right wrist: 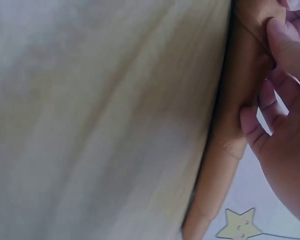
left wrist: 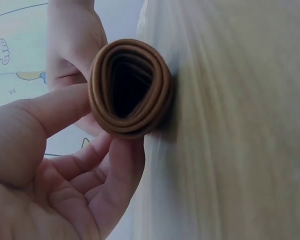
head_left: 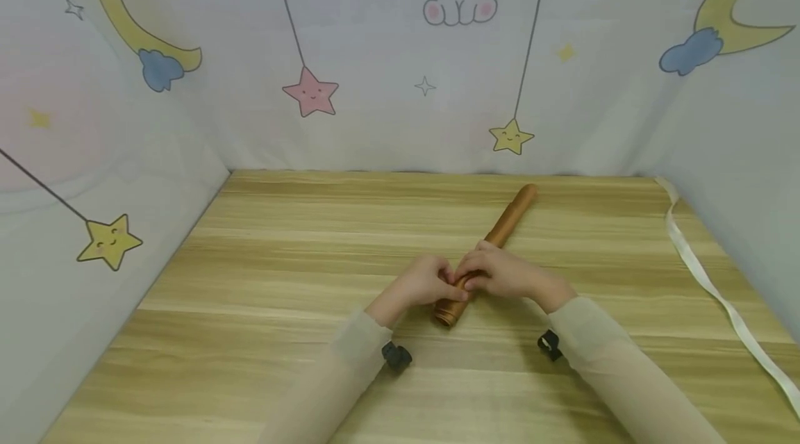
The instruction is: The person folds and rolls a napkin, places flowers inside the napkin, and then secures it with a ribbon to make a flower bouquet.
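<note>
A brown, leather-like sheet rolled into a long tube [head_left: 514, 213] lies slantwise on the wooden table, its far end toward the back right. Near its close end, my left hand [head_left: 425, 283] pinches it between thumb and fingers. My right hand [head_left: 505, 272] grips the roll just beyond, with its fingertips close to the left ones. In the left wrist view, the open end of the roll [left wrist: 164, 95] shows several wound layers around a dark hollow. The right wrist view shows overlapping edges along the roll [right wrist: 222, 165], with right-hand fingertips [right wrist: 250, 120] pressed on it.
A white ribbon-like strip [head_left: 706, 277] runs along the table's right side. Pale cloth walls [head_left: 387, 131] printed with stars, moons and a white animal stand around the table [head_left: 281, 249]. A small black device [head_left: 396, 357] sits at each wrist.
</note>
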A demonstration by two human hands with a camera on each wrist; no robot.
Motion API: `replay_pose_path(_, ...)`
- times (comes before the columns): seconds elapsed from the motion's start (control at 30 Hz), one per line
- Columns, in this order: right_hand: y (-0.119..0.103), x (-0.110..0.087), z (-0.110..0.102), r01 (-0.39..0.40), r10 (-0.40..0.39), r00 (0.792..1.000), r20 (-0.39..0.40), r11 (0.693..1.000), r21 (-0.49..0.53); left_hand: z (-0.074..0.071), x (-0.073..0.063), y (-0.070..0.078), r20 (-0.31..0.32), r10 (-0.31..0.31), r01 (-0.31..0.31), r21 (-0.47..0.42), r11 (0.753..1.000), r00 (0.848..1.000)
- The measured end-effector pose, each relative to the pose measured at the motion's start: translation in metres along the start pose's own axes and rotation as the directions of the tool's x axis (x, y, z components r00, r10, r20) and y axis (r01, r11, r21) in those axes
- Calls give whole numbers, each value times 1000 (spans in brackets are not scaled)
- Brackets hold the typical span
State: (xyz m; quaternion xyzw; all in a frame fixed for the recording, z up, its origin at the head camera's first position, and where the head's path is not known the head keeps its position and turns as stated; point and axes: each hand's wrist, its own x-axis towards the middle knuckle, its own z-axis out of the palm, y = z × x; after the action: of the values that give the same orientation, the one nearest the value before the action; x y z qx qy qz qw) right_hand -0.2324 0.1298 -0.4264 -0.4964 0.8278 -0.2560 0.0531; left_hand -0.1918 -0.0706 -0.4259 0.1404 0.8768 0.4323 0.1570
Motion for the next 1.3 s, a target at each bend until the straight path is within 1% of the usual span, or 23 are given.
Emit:
replay_pose_path(0.1,1,-1,0,-51,51,999,0,996,78,0,-2,1,-17,-15,14,-27,1000,1000)
replay_pose_path(0.17,1,-1,0,-63,64,998,-5,988,138,1,-3,1,-24,-27,26,-54,998,999)
replay_pose_path(0.27,2,-2,0,-85,88,996,-4,969,230,2,-4,1,-27,-50,47,-95,994,998)
replay_pose_path(0.33,2,-2,0,-108,114,993,-5,956,274,2,-5,0,-21,-69,67,-106,992,997)
replay_pose_path(0.4,1,-1,1,-138,147,989,-9,946,294,3,-7,-1,-9,-88,87,-121,989,996)
replay_pose_path(0.47,0,-1,1,-178,192,981,-18,940,290,3,-9,-3,6,-107,107,-132,985,994)
replay_pose_path(0.53,-1,0,2,-194,209,977,-28,942,272,4,-11,-3,22,-124,126,-158,979,992)
replay_pose_path(0.63,-3,1,3,-181,195,980,-29,949,258,6,-15,-3,45,-134,140,-185,973,990)
replay_pose_path(0.73,-4,2,3,-141,151,988,-15,949,281,8,-18,-1,71,-136,148,-211,966,988)
replay_pose_path(0.83,-6,3,4,-118,123,992,2,946,301,10,-20,0,89,-132,148,-207,967,987)
replay_pose_path(1.07,-9,1,4,-136,122,990,65,947,292,14,-24,-1,118,-128,149,-198,969,985)
replay_pose_path(1.2,-11,-1,4,-122,105,992,74,949,289,17,-26,0,128,-138,163,-204,965,982)
replay_pose_path(1.3,-11,-2,5,-106,90,993,70,959,263,19,-27,1,123,-153,175,-198,965,981)
